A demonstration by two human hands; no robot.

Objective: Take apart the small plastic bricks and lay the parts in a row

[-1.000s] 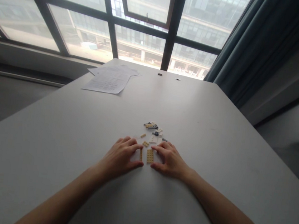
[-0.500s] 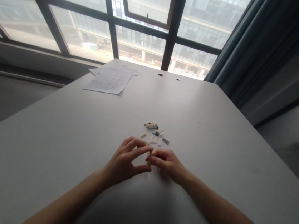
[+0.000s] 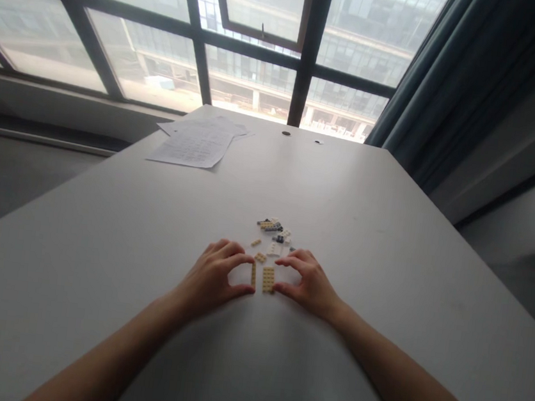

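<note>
My left hand (image 3: pixel 215 273) pinches a narrow tan building-block plate (image 3: pixel 254 275) lengthwise, index fingertip at its far end and thumb at its near end. Right of it lies a wider tan studded plate (image 3: pixel 269 279), with a small gap between the two. My right hand (image 3: pixel 309 284) is at that plate's right side, thumb at the near corner, index finger by the far corner, fingers apart. Just beyond are a small tan piece (image 3: pixel 260 257) and another tan piece (image 3: pixel 255 242). A white plate (image 3: pixel 274 249) lies past the wider plate.
Farther out on the white table (image 3: pixel 367 340) is a pile of grey and tan blocks (image 3: pixel 271 225), with white and dark pieces (image 3: pixel 280 238) beside it. Printed papers (image 3: pixel 194 144) lie at the far left. A window and a dark curtain (image 3: pixel 446 73) stand beyond.
My hands have moved apart. The tan pieces that were together between my fingers now show as two separate plates, side by side, the wider one with studs facing up.
</note>
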